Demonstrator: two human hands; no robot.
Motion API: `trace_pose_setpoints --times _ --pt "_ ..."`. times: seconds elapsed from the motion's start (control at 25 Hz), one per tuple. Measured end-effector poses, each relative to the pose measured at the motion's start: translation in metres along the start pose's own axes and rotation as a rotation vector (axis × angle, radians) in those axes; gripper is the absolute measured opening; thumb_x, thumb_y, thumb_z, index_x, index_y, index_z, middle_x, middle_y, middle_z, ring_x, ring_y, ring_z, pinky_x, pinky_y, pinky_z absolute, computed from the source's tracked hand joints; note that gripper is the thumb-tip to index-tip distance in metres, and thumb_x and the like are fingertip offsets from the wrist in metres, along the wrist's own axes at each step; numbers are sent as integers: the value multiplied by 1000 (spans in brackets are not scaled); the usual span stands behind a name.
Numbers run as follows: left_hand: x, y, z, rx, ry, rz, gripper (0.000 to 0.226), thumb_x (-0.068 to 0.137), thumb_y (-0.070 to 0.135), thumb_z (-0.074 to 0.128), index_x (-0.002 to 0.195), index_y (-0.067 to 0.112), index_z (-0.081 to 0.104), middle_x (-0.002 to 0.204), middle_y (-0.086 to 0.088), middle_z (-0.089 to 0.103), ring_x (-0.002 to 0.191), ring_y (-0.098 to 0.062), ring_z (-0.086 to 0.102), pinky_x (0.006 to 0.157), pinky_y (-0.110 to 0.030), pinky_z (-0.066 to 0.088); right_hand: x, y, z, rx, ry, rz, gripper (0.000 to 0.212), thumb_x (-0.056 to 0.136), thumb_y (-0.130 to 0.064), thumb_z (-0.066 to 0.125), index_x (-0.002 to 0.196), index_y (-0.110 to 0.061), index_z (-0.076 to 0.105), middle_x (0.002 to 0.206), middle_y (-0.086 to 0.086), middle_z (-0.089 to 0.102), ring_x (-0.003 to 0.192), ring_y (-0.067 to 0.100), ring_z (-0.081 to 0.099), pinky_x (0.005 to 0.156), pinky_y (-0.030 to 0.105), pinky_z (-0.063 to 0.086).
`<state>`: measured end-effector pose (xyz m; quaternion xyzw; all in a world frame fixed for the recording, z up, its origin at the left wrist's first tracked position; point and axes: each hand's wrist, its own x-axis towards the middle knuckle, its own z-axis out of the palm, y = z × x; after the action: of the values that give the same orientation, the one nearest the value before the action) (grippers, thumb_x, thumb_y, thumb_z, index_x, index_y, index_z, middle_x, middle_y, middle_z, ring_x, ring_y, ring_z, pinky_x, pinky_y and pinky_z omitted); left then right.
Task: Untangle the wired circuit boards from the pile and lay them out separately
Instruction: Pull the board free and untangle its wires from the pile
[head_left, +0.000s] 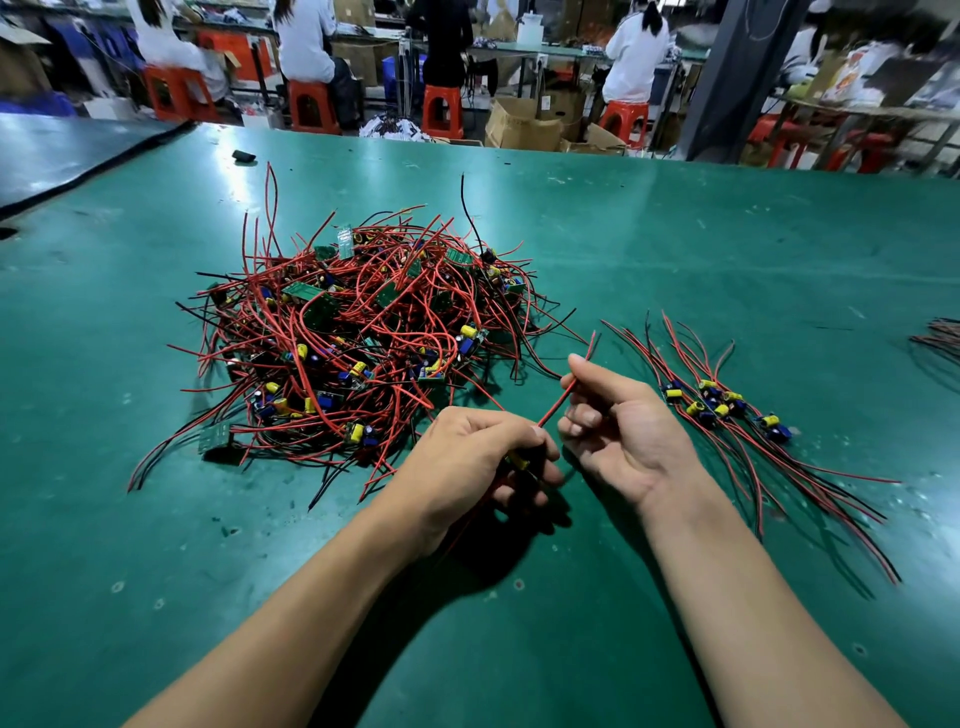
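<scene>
A board (518, 460), I think, in my grip
My left hand (480, 462) curls round it, mostly hiding it; my right hand (623, 441) pinches its red wire (553, 406).

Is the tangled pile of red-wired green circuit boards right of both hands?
No, the tangled pile lies on the left, beyond the left hand.

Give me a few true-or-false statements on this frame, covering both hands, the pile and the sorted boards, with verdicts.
1. The left hand grips a small board with a yellow capacitor. True.
2. The right hand is empty. False: it pinches a red wire that runs up from the left hand.
3. The tangled pile lies beyond the left hand. True.
4. The laid-out boards lie left of the pile. False: they lie to its right, beside the right hand.
</scene>
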<state>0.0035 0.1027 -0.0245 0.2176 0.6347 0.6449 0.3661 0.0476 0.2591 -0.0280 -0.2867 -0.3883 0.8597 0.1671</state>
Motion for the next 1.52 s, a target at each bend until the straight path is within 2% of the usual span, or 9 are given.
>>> trace_pose_setpoints --times 0.44,0.84,0.96,1.12,1.2,1.28,1.36,1.44,1.52 --pt "-2 2 3 39 -27 -30 27 91 12 57 71 11 76 73 -13 73 56 -20 57 50 -24 41 2 -9 -4 232 46 57 37 88 -14 69 52 -4 65 50 -3 42 36 5 33 40 18 32" --pt "-4 4 0 107 -60 -41 29 92 14 58 70 14 76 75 -11 75 54 -17 51 52 -22 43 6 -11 -8 312 19 2 42 92 -16 65 52 -7 64 49 -4 51 34 6 35 37 18 31" --pt "-5 3 -1 83 -32 -31 27 93 11 57 73 10 75 74 -13 74 58 -22 57 52 -22 46 3 -7 -7 200 -2 -76 29 90 -25 69 67 -9 65 54 -5 53 37 5 36 40 18 33" --pt "-2 2 -1 -105 77 5 23 97 7 52 86 -2 70 75 -17 70 52 -23 61 48 -25 53 -6 7 -5 -369 -151 -143 36 72 -46 78 82 -11 76 64 -1 52 46 9 40 44 22 30" --pt "-2 3 0 -156 98 17 27 99 8 50 84 -5 68 73 -19 67 49 -22 59 46 -26 53 -13 18 -3 -467 -323 -74 40 80 -38 79 92 -1 71 59 7 48 44 17 43 43 23 38" --pt "-2 3 0 -158 107 18 27 99 8 49 85 -6 67 70 -20 65 48 -22 58 46 -26 53 -16 24 0 -412 -370 -49 39 85 -29 77 94 7 66 55 10 46 42 19 44 42 27 45" --pt "-2 3 -1 -116 103 17 26 98 7 50 85 -7 67 69 -20 65 50 -23 60 48 -26 53 -14 22 1 -396 -309 -77 30 88 -28 75 89 2 70 54 9 46 41 17 43 41 23 42" --pt "-2 3 -1 -65 73 16 26 96 7 51 81 -4 68 68 -19 67 52 -24 62 48 -25 53 -9 14 -2 -464 -180 -142 23 91 -30 71 81 -10 74 52 2 43 42 13 37 42 19 30" --pt "-2 2 0 -10 36 10 25 95 7 53 77 0 69 69 -16 68 56 -24 63 48 -21 49 -2 5 -6 -441 -65 -215 23 93 -27 68 78 -10 74 53 -3 41 43 10 34 43 22 26"
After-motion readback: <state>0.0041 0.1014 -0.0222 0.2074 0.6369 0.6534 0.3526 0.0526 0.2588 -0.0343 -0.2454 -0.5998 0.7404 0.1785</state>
